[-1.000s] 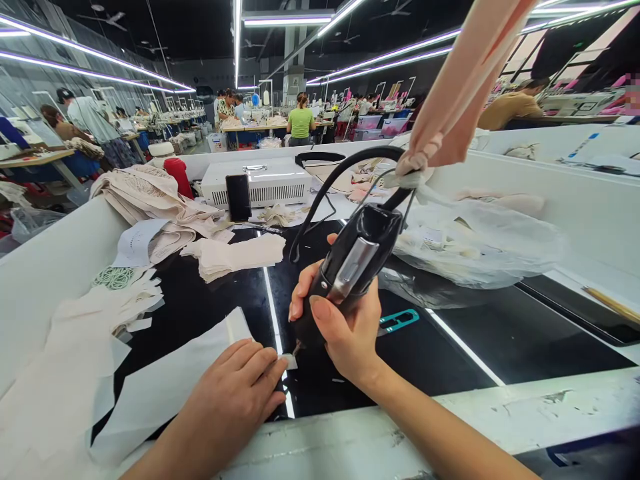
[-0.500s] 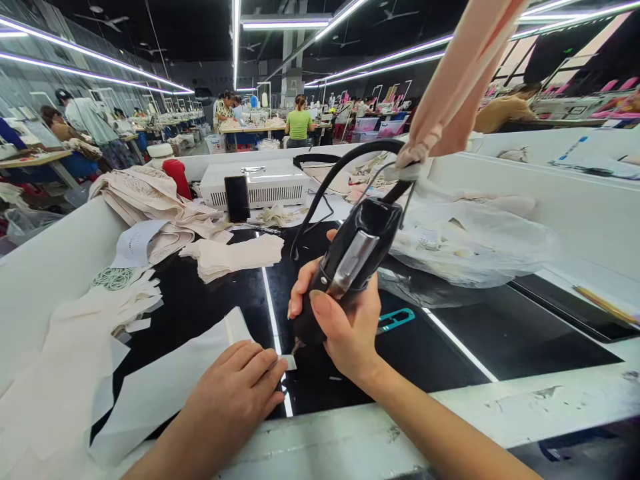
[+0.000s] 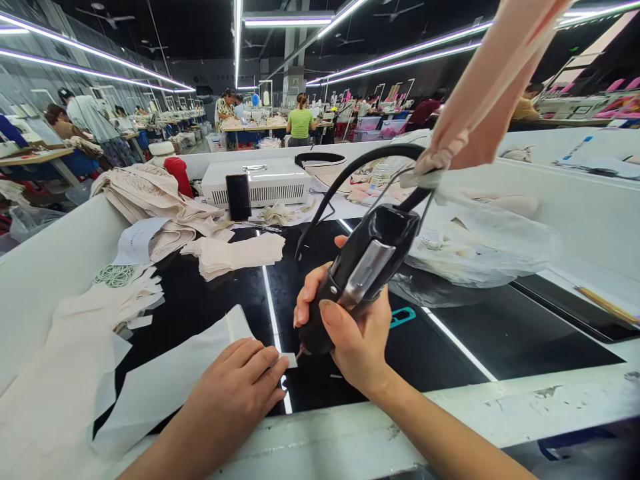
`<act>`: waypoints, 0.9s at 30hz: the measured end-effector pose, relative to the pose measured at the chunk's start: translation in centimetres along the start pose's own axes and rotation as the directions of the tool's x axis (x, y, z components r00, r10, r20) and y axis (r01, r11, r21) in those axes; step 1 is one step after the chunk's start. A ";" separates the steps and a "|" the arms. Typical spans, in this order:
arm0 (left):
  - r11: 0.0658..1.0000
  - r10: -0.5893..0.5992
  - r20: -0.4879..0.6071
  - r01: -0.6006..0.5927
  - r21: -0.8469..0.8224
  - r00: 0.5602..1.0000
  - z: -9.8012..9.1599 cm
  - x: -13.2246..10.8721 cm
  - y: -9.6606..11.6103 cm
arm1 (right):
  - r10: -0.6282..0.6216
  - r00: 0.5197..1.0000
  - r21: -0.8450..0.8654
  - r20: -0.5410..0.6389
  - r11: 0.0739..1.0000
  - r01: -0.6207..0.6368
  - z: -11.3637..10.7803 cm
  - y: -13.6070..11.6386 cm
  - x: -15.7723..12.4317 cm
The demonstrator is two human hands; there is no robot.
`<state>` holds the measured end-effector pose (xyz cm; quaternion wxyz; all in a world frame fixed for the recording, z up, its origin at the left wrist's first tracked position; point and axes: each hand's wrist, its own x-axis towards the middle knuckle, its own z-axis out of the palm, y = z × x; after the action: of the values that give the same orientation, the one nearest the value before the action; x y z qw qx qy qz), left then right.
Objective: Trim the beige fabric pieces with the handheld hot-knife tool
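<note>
The single head view looks out from the person's own eye level, just behind the near edge of the worktop [image 3: 430, 353], facing forward and down across it toward the far edge, with the left wall [image 3: 55, 273] and right wall [image 3: 590, 220] both in the picture. It sits close above the left hand [image 3: 237, 380] and right hand [image 3: 357, 333], whose forearms come in from the bottom, while the near edge slants upward to the right. The wide framing also reaches over the far edge into the room, up to the ceiling lights [image 3: 285, 23].
</note>
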<state>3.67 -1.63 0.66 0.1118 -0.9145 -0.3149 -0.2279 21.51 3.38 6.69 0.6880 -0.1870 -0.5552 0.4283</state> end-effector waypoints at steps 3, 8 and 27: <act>1.000 0.001 -0.004 -0.001 -0.001 1.000 0.0 0.1 0.0 | -0.001 1.000 -0.007 0.003 1.000 0.001 0.1 0.0 -0.2; 1.000 -0.001 -0.007 0.000 -0.018 1.000 -0.1 -0.3 -0.3 | -0.008 1.000 -0.039 0.001 0.999 0.008 0.2 0.0 -0.2; 0.994 -0.050 -0.001 0.050 -0.102 0.999 -0.5 -2.0 -1.4 | -0.025 0.998 -0.064 -0.053 0.998 0.022 -0.3 -0.2 0.3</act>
<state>1.27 -1.79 0.20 0.0600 -0.9104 -0.3256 -0.2480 21.81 3.57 6.89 0.7014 -0.2137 -0.5520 0.3971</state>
